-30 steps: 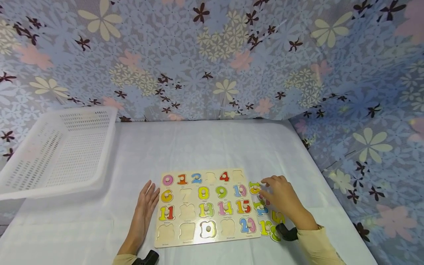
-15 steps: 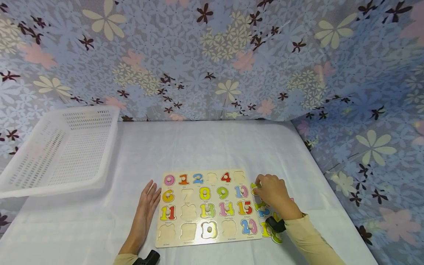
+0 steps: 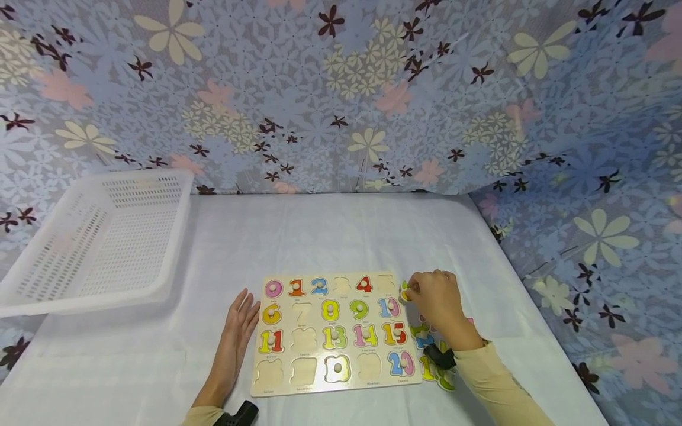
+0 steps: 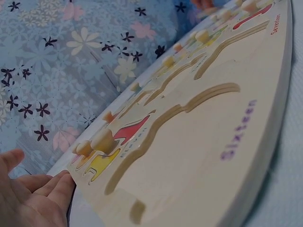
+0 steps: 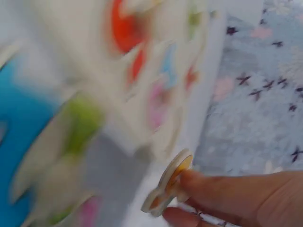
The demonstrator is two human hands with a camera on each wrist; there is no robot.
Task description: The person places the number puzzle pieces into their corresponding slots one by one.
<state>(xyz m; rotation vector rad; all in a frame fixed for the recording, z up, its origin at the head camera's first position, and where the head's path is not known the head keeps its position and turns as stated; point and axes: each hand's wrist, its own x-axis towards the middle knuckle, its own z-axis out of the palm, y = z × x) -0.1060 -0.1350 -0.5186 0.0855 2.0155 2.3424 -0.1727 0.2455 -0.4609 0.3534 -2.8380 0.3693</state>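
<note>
A wooden number puzzle board [image 3: 330,387] lies on the table, with several knobbed number pieces set in it and several bare recesses. My left hand [image 3: 240,319] lies along the board's left edge; its fingers [image 4: 59,189] look fairly straight and touch that edge. My right hand [image 3: 439,299] pinches a number puzzle piece [image 5: 165,182] between thumb and fingers, near the board's upper right corner. This piece shows green and orange-yellow; the hand partly hides it, and I cannot read its number. Under the right wrist lie several loose number pieces [image 3: 426,370], partly covered.
A white perforated plastic basket [image 3: 173,236] stands on the left of the table. White cloth [image 3: 319,231] covers the tabletop. Floral fabric [image 3: 298,94] hangs behind the table and along its right side.
My right hand has closed its fingers on the green and yellow piece and moved it slightly away from me, towards the board's upper right corner. The left hand has stayed put.
</note>
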